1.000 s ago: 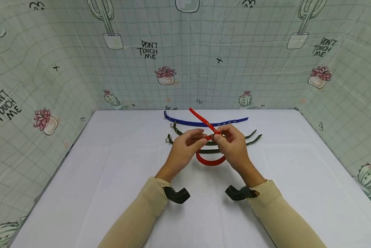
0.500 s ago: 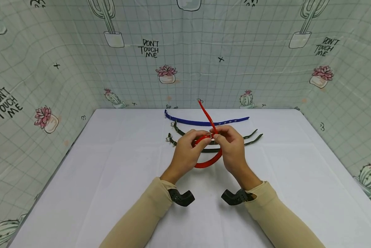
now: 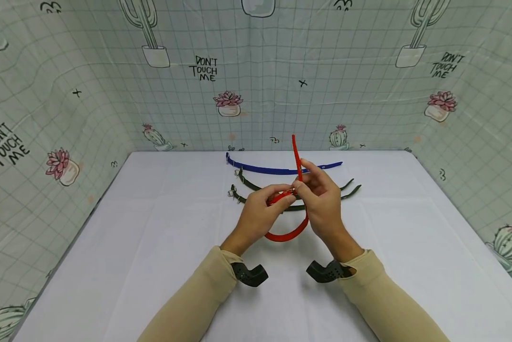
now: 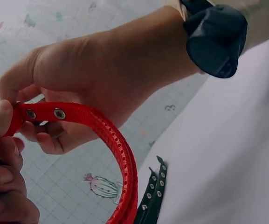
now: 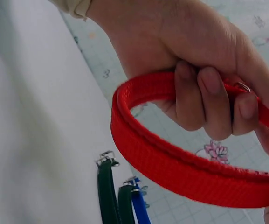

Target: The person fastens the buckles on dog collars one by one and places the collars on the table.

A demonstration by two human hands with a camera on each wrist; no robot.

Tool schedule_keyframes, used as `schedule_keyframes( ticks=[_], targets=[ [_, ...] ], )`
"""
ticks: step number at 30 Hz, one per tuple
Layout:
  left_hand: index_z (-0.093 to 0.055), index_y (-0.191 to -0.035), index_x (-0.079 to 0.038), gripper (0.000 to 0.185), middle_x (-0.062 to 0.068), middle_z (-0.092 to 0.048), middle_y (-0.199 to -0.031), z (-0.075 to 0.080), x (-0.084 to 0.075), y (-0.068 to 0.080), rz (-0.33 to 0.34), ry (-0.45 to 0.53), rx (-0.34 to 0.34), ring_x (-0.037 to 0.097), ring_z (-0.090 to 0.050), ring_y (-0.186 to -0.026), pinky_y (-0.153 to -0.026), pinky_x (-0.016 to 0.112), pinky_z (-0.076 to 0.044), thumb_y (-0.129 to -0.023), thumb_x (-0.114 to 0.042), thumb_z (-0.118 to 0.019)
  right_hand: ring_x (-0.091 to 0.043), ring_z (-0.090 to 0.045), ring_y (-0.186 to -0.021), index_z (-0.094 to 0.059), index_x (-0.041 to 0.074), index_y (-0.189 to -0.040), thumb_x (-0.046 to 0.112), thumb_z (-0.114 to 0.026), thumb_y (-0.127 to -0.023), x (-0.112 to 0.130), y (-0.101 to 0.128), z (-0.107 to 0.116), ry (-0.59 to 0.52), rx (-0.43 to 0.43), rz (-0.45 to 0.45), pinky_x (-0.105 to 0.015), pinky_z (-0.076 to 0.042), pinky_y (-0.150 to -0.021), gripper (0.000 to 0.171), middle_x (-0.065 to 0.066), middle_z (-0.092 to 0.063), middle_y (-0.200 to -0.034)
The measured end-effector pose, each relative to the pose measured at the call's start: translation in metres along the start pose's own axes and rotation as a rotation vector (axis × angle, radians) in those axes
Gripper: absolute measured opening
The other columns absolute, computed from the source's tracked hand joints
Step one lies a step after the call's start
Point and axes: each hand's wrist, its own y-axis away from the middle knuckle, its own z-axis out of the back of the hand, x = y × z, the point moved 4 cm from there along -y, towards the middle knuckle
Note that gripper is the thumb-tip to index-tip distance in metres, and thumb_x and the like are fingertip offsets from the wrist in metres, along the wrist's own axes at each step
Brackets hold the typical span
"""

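Note:
A red collar (image 3: 286,237) with metal eyelets is bent into a loop between my hands in the head view. My left hand (image 3: 260,209) grips it near the buckle, fingers curled round the strap in the right wrist view, where the loop (image 5: 190,172) hangs in front. My right hand (image 3: 322,199) pinches the strap where both hands meet, and its end (image 3: 296,149) points up past the fingers. In the left wrist view, eyelets show along the red strap (image 4: 78,113) beside my right hand (image 4: 87,74). Fingers partly hide the buckle.
Behind the hands a blue collar (image 3: 260,168) lies across the white table (image 3: 153,228). Two dark green collars, the farther one (image 3: 248,183) and the nearer one (image 3: 290,208), lie in front of it, buckles to the left. A patterned cloth wall (image 3: 273,109) closes the back and sides.
The red collar's free end has swung from leaning left to nearly upright, its tip moving right. The loop hangs lower, and my right fingers have spread upward along the strap.

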Motion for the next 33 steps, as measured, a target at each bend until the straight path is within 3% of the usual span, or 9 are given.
schedule_keyframes(
  ticks=[5, 12, 22, 29, 33],
  targets=[
    [-0.070, -0.123, -0.010, 0.033, 0.009, -0.070, -0.090, 0.001, 0.002, -0.002, 0.028, 0.025, 0.011, 0.016, -0.063, -0.081, -0.065, 0.030, -0.050, -0.099, -0.033, -0.065, -0.018, -0.062, -0.081, -0.055, 0.005, -0.143, -0.010, -0.061, -0.092, 0.002, -0.004, 0.003, 0.037, -0.003, 0.058, -0.023, -0.051, -0.071, 0.053, -0.013, -0.064, -0.095],
    [-0.068, -0.122, -0.006, 0.034, 0.000, -0.071, -0.084, 0.002, 0.005, -0.003, 0.029, 0.060, -0.014, 0.016, -0.063, -0.082, -0.069, 0.030, -0.048, -0.100, -0.031, -0.064, -0.017, -0.063, -0.082, -0.052, 0.008, -0.147, -0.015, -0.058, -0.090, 0.003, -0.005, 0.006, 0.072, 0.012, 0.109, -0.022, -0.051, -0.074, 0.062, -0.010, -0.064, -0.095],
    [-0.070, -0.118, -0.009, 0.030, -0.002, -0.072, -0.085, 0.002, 0.008, -0.002, 0.019, 0.071, -0.008, 0.027, -0.060, -0.081, -0.065, 0.029, -0.042, -0.099, -0.031, -0.065, -0.017, -0.062, -0.080, -0.043, 0.014, -0.153, -0.017, -0.057, -0.088, 0.002, -0.007, 0.011, 0.061, 0.027, 0.061, -0.023, -0.054, -0.076, 0.073, -0.010, -0.060, -0.091],
    [-0.071, -0.118, -0.010, 0.029, -0.003, -0.073, -0.085, 0.002, 0.008, -0.003, 0.030, 0.059, 0.010, 0.016, -0.057, -0.077, -0.063, 0.026, -0.040, -0.099, -0.030, -0.066, -0.018, -0.060, -0.078, -0.041, 0.020, -0.154, -0.007, -0.058, -0.094, -0.001, -0.009, 0.015, 0.072, 0.021, 0.020, -0.024, -0.054, -0.074, 0.068, -0.009, -0.059, -0.082],
    [-0.071, -0.117, -0.011, 0.029, -0.004, -0.073, -0.086, 0.004, 0.009, -0.003, 0.035, 0.047, 0.005, 0.016, -0.052, -0.071, -0.059, 0.027, -0.039, -0.098, -0.032, -0.066, -0.018, -0.063, -0.082, -0.045, 0.019, -0.152, -0.007, -0.058, -0.094, -0.002, -0.010, 0.018, 0.118, 0.014, 0.018, -0.024, -0.055, -0.075, 0.065, -0.010, -0.061, -0.088]
  ],
)
